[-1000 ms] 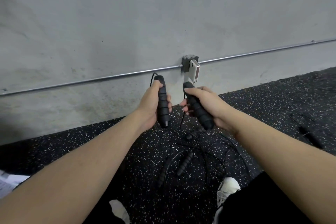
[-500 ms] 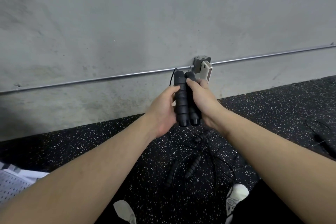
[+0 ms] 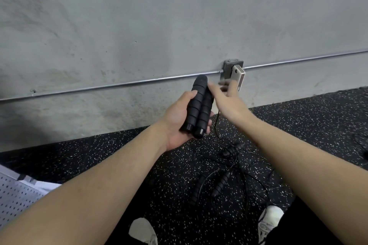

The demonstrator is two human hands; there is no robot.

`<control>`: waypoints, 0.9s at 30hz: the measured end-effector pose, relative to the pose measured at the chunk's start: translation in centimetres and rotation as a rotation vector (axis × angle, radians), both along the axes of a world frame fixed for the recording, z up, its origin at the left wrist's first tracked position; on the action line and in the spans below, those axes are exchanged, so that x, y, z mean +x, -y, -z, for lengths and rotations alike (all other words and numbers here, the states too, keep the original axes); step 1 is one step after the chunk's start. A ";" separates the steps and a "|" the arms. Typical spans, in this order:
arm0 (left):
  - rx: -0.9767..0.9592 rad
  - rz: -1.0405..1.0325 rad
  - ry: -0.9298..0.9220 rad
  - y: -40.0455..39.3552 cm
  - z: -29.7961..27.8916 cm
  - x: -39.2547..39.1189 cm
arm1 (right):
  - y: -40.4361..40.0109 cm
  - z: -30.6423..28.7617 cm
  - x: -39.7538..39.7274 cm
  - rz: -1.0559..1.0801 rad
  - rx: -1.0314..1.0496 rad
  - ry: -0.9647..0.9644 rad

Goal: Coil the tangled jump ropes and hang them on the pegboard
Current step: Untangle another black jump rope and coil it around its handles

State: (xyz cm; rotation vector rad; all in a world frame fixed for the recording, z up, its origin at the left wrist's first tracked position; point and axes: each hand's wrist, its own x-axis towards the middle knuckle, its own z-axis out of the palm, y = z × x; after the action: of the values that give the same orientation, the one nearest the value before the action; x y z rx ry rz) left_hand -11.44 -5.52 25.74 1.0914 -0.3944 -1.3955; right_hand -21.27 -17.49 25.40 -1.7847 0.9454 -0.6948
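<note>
Handles [image 3: 199, 108] clenched in left grip [image 3: 179, 123]; right grip [image 3: 227, 98] released. Risk: cord [image 3: 216, 123] snagging floor tangle [image 3: 229, 165] at 6 o'clock.

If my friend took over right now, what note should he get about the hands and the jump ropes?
Left hand: grips both black handles of one jump rope, side by side.
Right hand: open beside the handles' tops, fingers blurred, holding nothing.
That rope's thin cord hangs from the handles to the floor.
More handles and tangled cord lie on the speckled floor by the shoes.
Pegboard: lying low at the left edge, nothing seen hanging on it.
Done: one rope's handles paired.
Left: coil this rope, hang it, then untangle, coil and hang the others.
</note>
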 end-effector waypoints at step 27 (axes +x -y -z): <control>0.065 -0.171 0.597 1.5 1.4 0.6 | 4.5 -1.5 -1.8 0.021 -0.172 -0.086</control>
State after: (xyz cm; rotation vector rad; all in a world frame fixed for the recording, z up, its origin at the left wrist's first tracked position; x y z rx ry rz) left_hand -10.86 -7.01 24.29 1.5551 -0.6674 -0.9176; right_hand -23.12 -21.94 26.88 -1.9712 0.9879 -0.7362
